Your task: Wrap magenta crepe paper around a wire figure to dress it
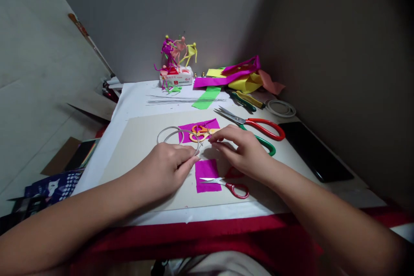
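Note:
My left hand [171,166] pinches a loop of thin grey cord [170,129] between thumb and fingers. To its right, my right hand [241,148] has its thumb and forefinger slightly apart, with nothing visible between them. Just beyond the hands, orange and yellow scissors [196,135] lie on a magenta paper piece [185,126]. Nearer me is a second magenta piece [205,170], with small red-handled scissors [237,187] resting partly on it. Large scissors with one red and one green handle [265,128] lie beyond my right hand.
A grey board [129,155] covers the table. Paper figures [176,51] stand at a white box [181,78]. Wires [181,100], coloured paper strips [241,78], pliers [244,101] and a white coil [281,108] lie at the back; a black phone [313,151] lies right.

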`<state>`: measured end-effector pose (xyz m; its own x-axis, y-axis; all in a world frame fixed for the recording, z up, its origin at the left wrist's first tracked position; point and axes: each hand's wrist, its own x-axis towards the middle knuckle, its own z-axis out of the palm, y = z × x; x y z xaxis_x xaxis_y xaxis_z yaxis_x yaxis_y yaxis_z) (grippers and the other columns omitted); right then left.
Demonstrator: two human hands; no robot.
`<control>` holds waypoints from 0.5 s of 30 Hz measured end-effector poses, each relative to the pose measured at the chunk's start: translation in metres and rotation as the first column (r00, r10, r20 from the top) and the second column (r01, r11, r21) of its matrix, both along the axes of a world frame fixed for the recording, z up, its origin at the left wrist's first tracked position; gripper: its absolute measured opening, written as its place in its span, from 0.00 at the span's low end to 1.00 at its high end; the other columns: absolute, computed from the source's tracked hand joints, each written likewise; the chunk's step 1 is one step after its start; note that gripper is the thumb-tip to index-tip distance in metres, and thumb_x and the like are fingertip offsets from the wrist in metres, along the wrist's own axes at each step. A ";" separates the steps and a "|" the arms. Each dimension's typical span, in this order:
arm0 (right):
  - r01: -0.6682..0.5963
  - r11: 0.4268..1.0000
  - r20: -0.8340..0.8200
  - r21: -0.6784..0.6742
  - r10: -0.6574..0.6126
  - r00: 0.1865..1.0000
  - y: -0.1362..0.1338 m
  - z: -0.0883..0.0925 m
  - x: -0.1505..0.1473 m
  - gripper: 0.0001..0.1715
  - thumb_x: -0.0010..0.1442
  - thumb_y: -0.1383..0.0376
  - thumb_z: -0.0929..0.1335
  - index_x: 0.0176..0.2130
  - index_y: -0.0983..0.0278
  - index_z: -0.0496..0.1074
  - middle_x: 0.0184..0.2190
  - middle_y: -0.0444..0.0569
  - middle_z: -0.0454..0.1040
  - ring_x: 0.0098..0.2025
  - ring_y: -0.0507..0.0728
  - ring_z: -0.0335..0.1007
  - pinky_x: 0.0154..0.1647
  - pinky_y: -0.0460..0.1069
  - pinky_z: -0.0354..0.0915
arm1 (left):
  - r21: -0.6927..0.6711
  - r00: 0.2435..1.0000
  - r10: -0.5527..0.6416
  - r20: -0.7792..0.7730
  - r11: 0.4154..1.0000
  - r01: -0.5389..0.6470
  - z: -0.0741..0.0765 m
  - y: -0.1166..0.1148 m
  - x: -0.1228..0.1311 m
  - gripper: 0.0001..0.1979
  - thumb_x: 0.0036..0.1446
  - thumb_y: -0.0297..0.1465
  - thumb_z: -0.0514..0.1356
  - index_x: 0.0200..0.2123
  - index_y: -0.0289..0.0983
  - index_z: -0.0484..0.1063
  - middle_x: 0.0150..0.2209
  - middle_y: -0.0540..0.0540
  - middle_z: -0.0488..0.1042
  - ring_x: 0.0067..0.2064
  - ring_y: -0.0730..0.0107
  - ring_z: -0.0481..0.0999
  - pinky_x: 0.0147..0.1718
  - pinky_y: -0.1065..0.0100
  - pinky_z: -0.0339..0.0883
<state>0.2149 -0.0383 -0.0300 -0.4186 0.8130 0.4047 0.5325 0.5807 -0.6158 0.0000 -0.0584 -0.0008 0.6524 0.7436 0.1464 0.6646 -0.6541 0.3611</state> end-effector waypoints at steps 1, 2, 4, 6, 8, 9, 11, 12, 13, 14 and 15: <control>-0.007 1.000 -0.081 -0.025 0.005 0.997 -0.002 0.002 -0.001 0.08 0.58 0.70 0.66 0.39 0.63 0.73 0.37 0.51 0.77 0.40 0.57 0.70 0.42 0.51 0.64 | -0.012 1.000 -0.004 -0.006 1.000 0.004 -0.001 0.000 0.001 0.14 0.63 0.27 0.50 0.27 0.34 0.69 0.23 0.50 0.68 0.25 0.75 0.66 0.28 0.71 0.59; -0.016 0.999 -0.141 -0.040 0.010 0.990 -0.004 0.003 -0.003 0.08 0.59 0.69 0.67 0.40 0.63 0.73 0.37 0.50 0.77 0.40 0.56 0.70 0.42 0.51 0.65 | -0.018 1.000 -0.005 -0.009 1.000 0.005 -0.001 -0.001 0.001 0.13 0.63 0.27 0.49 0.28 0.34 0.69 0.23 0.50 0.68 0.26 0.75 0.67 0.29 0.71 0.59; -0.024 0.999 -0.192 -0.029 0.018 0.981 -0.007 0.004 -0.006 0.06 0.58 0.68 0.68 0.39 0.63 0.73 0.36 0.50 0.76 0.39 0.56 0.71 0.43 0.51 0.65 | -0.010 1.000 -0.003 -0.004 1.000 0.003 -0.003 -0.002 0.003 0.13 0.63 0.27 0.49 0.30 0.34 0.70 0.25 0.49 0.70 0.27 0.74 0.68 0.30 0.71 0.59; -0.028 1.000 -0.180 0.000 0.028 0.983 -0.008 0.003 -0.007 0.03 0.58 0.69 0.68 0.35 0.63 0.72 0.33 0.49 0.76 0.38 0.56 0.70 0.42 0.51 0.64 | 0.003 1.000 0.001 -0.015 1.000 -0.001 -0.004 -0.003 0.005 0.12 0.63 0.27 0.49 0.31 0.34 0.71 0.27 0.48 0.71 0.29 0.72 0.69 0.31 0.70 0.59; -0.032 0.999 -0.135 0.009 0.033 0.990 -0.008 0.004 -0.007 0.04 0.58 0.71 0.67 0.32 0.63 0.70 0.31 0.48 0.74 0.36 0.55 0.69 0.40 0.50 0.63 | 0.010 0.999 0.004 -0.043 1.000 -0.004 -0.004 -0.003 0.007 0.13 0.63 0.27 0.49 0.31 0.34 0.70 0.26 0.48 0.70 0.28 0.72 0.68 0.30 0.69 0.59; -0.032 0.999 -0.103 0.003 0.032 0.994 -0.009 0.004 -0.007 0.05 0.58 0.71 0.66 0.31 0.63 0.69 0.30 0.47 0.73 0.35 0.55 0.67 0.39 0.50 0.62 | 0.010 0.998 0.008 -0.062 1.000 -0.007 -0.003 -0.004 0.008 0.13 0.63 0.27 0.49 0.29 0.34 0.70 0.25 0.49 0.69 0.27 0.72 0.67 0.29 0.69 0.58; -0.029 0.999 -0.033 -0.023 0.029 0.999 -0.011 0.006 -0.007 0.05 0.58 0.73 0.65 0.31 0.64 0.67 0.30 0.47 0.71 0.35 0.55 0.65 0.38 0.50 0.61 | 0.014 0.995 0.019 -0.095 1.000 -0.017 -0.001 -0.004 0.009 0.14 0.62 0.27 0.49 0.25 0.35 0.68 0.22 0.50 0.66 0.24 0.73 0.64 0.27 0.69 0.56; -0.025 0.999 0.000 -0.043 0.025 1.000 -0.012 0.007 -0.006 0.05 0.58 0.73 0.64 0.32 0.64 0.67 0.31 0.48 0.70 0.37 0.55 0.64 0.39 0.50 0.61 | 0.014 0.994 0.025 -0.111 1.000 -0.024 0.001 -0.005 0.009 0.14 0.61 0.27 0.50 0.24 0.35 0.66 0.21 0.51 0.65 0.23 0.74 0.63 0.26 0.69 0.56; -0.015 0.998 0.030 -0.062 0.017 0.999 -0.013 0.007 -0.006 0.05 0.58 0.73 0.64 0.32 0.64 0.67 0.33 0.48 0.70 0.39 0.56 0.64 0.41 0.51 0.61 | 0.011 0.991 0.032 -0.129 0.999 -0.030 0.002 -0.005 0.010 0.13 0.60 0.26 0.50 0.23 0.35 0.66 0.20 0.51 0.64 0.23 0.74 0.63 0.26 0.69 0.56; 0.001 0.997 0.059 -0.077 0.004 0.998 -0.015 0.007 -0.006 0.05 0.58 0.73 0.64 0.32 0.64 0.67 0.35 0.49 0.69 0.41 0.57 0.63 0.43 0.52 0.61 | 0.010 0.988 0.036 -0.148 0.999 -0.035 0.003 -0.006 0.010 0.13 0.59 0.26 0.51 0.23 0.35 0.66 0.20 0.51 0.64 0.22 0.74 0.64 0.26 0.69 0.56; 0.023 0.996 0.088 -0.087 -0.015 0.996 -0.016 0.007 -0.006 0.05 0.58 0.72 0.64 0.32 0.63 0.67 0.37 0.50 0.68 0.43 0.57 0.62 0.46 0.53 0.60 | 0.013 0.985 0.040 -0.170 0.999 -0.039 0.004 -0.006 0.010 0.13 0.58 0.26 0.51 0.22 0.35 0.66 0.19 0.51 0.65 0.22 0.73 0.64 0.26 0.69 0.56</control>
<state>0.2093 -0.0545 -0.0228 -0.4332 0.8520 0.2940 0.5965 0.5156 -0.6151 0.0096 -0.0643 0.0034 0.6385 0.7684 0.0426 0.7413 -0.6289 0.2344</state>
